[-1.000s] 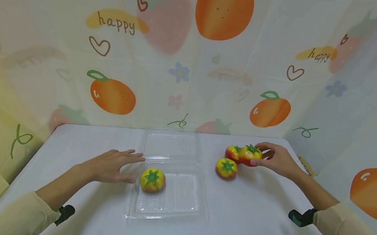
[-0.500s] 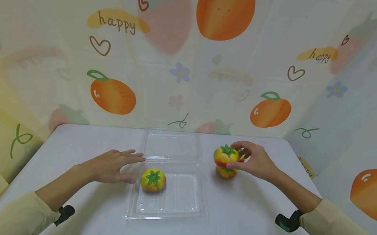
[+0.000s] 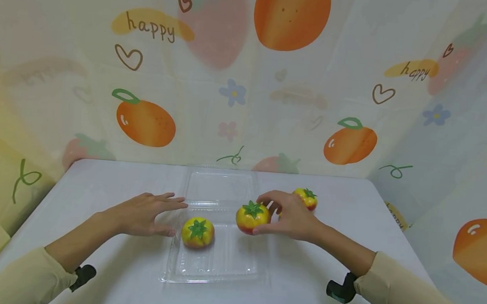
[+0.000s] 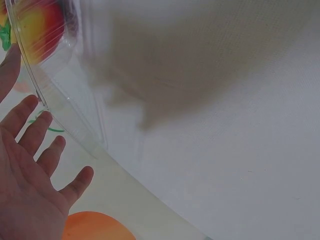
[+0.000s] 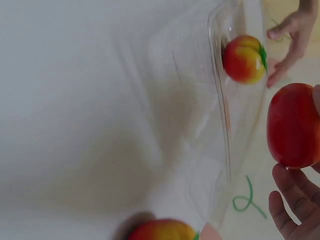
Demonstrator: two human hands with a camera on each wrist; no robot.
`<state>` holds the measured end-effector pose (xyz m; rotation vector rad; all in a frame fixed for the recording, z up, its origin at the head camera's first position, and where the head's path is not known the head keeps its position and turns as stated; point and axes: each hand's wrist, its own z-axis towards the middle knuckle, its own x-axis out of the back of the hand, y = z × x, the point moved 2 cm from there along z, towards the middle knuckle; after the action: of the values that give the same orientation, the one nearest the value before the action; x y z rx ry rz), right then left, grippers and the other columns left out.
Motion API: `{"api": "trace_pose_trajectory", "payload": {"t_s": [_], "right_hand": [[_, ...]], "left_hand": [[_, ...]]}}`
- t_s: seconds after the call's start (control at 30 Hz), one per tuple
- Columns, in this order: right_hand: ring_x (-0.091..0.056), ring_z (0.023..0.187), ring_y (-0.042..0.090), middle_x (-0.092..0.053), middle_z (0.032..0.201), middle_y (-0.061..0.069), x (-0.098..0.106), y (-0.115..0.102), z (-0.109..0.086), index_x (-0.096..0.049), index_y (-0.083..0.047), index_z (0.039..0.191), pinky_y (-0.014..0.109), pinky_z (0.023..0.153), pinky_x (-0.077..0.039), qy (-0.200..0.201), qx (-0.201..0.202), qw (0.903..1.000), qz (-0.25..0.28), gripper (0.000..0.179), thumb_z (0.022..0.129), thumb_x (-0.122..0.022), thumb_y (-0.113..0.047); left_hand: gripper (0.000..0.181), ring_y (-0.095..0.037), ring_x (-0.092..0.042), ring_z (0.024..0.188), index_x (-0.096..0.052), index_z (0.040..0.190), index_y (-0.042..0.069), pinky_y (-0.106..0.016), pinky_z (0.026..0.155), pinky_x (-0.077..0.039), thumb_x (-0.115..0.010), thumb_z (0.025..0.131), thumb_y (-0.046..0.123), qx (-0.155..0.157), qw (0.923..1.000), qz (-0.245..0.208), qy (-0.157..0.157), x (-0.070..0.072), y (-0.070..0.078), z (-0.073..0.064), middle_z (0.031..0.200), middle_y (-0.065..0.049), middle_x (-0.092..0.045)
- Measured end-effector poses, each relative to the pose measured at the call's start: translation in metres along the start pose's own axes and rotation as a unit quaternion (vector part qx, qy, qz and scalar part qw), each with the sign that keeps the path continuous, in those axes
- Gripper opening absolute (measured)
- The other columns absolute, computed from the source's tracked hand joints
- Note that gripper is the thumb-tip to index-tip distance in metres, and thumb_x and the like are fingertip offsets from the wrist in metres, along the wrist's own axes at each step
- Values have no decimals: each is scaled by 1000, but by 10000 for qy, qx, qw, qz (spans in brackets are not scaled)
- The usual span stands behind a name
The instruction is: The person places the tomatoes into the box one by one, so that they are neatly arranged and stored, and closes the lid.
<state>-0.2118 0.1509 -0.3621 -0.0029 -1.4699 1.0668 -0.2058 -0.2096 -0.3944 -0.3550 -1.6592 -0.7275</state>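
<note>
My right hand (image 3: pixel 291 218) pinches a yellow-and-red tomato (image 3: pixel 253 218) with a green leafy top, thumb in front and fingers behind. It is over the right part of a clear plastic clamshell box (image 3: pixel 233 277); the right wrist view shows its red underside (image 5: pixel 291 127) raised above the box. Inside the box, at the left, sits another such tomato (image 3: pixel 197 233). Spread and straight, the fingers of my left hand (image 3: pixel 146 215) are at the box's left rim, holding nothing. A further tomato (image 3: pixel 307 198) lies beyond my right hand, which mostly hides one more.
The box's lid (image 3: pixel 221 187) lies folded back toward the rear of the white table (image 3: pixel 108 179). Behind the table hangs a curtain (image 3: pixel 252 90) printed with fruit. Each wrist bears a dark camera mount (image 3: pixel 342 288).
My right hand has carried the tomato leftward from the group on the right, past the nearer tomato, to over the box. My left hand has stayed in place.
</note>
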Motion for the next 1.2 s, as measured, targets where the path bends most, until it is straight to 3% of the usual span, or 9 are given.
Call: {"api": "trace_pose_trajectory", "payload": {"t_s": [0.23, 0.53, 0.73, 0.93, 1.2], "right_hand": [[-59, 87, 9, -66, 107, -7, -25, -21, 9, -66, -14, 120, 37, 75, -58, -468, 113, 9986, 221, 59, 74, -86, -45], [-58, 86, 5, -65, 104, -9, -48, -32, 13, -65, -16, 119, 32, 76, -57, -1000, 269, 9944, 202, 57, 74, -86, -45], [-58, 91, 2, -66, 112, -9, -61, -39, 15, -64, -16, 123, 29, 81, -55, -1360, 279, 9901, 219, 61, 76, -84, -48], [-58, 93, 0, -66, 118, -8, -70, -47, 17, -63, -13, 128, 25, 83, -55, -1572, 250, 9870, 230, 63, 78, -84, -45], [-57, 91, -2, -66, 113, -9, -85, -52, 19, -64, -12, 125, 17, 80, -52, -1649, 245, 9860, 55, 61, 77, -85, -44]], "left_hand": [[69, -41, -41, 138, -56, 142, 15, -66, 102, -40, -70, 87, 53, 43, 10000, -15, -28, -1, 0, 0, 149, -9, -51], [70, -41, -42, 138, -55, 143, 15, -66, 102, -40, -70, 87, 53, 47, 10000, 10, 0, -2, -1, 1, 149, -10, -50], [70, -41, -43, 137, -55, 143, 15, -67, 101, -40, -70, 86, 53, 60, 10000, 16, 14, -3, -1, 1, 148, -10, -51], [70, -41, -43, 137, -55, 143, 15, -66, 101, -40, -69, 87, 54, 44, 10000, 10, 28, -3, -1, 1, 148, -9, -51], [70, -41, -43, 138, -55, 143, 15, -66, 101, -40, -69, 87, 54, 21, 10000, 27, 43, -3, -2, 1, 149, -10, -51]]}}
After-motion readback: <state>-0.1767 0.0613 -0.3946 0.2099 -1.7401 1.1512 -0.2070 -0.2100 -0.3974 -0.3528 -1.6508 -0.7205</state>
